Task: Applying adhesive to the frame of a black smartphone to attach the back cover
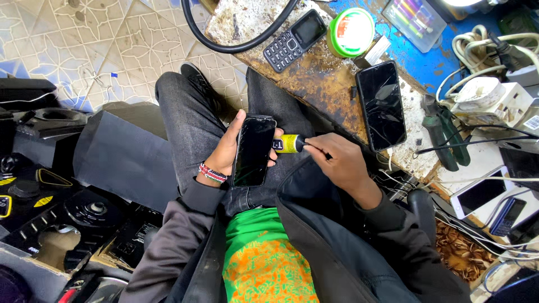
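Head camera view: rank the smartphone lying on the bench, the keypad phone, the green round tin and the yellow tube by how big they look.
1. Smartphone on the bench
2. Keypad phone and green round tin: look alike, unranked
3. Yellow tube, smallest, though nearer the camera

The floor (101, 39) is covered in pale tiles with a blue and grey leaf pattern, scuffed and dusty. A worn counter (314, 78) runs diagonally across the upper right; its surface is rust-brown with patches of chipped white, and a section farther back is painted blue (426, 62). A black cable (236, 45) loops over the counter's near end. Dark speaker housings (50, 207) are stacked at the lower left. Lighting is bright and even.
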